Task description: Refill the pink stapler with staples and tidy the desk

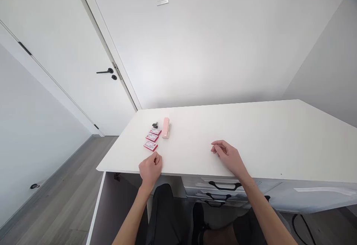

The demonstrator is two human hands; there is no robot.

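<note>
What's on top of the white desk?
The white desk holds a pink stapler, three red-and-white boxes and a small dark object I can't identify. Your left hand and right hand block patches from view. Anything beneath them or the boxes is hidden.

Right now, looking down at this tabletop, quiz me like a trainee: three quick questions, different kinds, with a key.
1. How many red-and-white boxes lie on the tabletop?
2. True or false: the right hand is touching the pink stapler.
3. Which is nearer the boxes? A) the left hand B) the right hand

Key:
1. Three.
2. False; a stretch of bare tabletop lies between them.
3. A.
</note>
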